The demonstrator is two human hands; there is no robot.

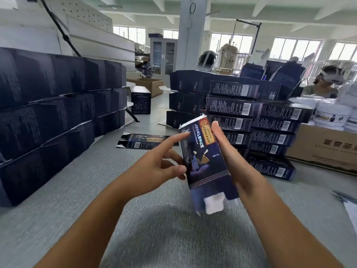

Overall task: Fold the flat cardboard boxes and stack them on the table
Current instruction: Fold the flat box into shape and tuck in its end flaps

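I hold a dark blue printed carton (pixel 204 161) upright and slightly tilted above the grey table (pixel 173 229). Its bottom white flaps hang open and blurred. My right hand (pixel 237 167) grips the carton along its right side and back. My left hand (pixel 154 171) is on the carton's left, with the index finger stretched out touching the top flap's edge and the thumb against the left side. One flat unfolded carton (pixel 143 141) lies on the table beyond my hands. Folded cartons are stacked in a pile (pixel 270 132) at the right.
A long wall of dark cartons (pixel 48 113) lines the left side. A brown shipping box (pixel 324 147) with white jars (pixel 332 113) on top stands at the right. A person (pixel 328 78) sits behind it. Papers (pixel 351 209) lie at the right edge.
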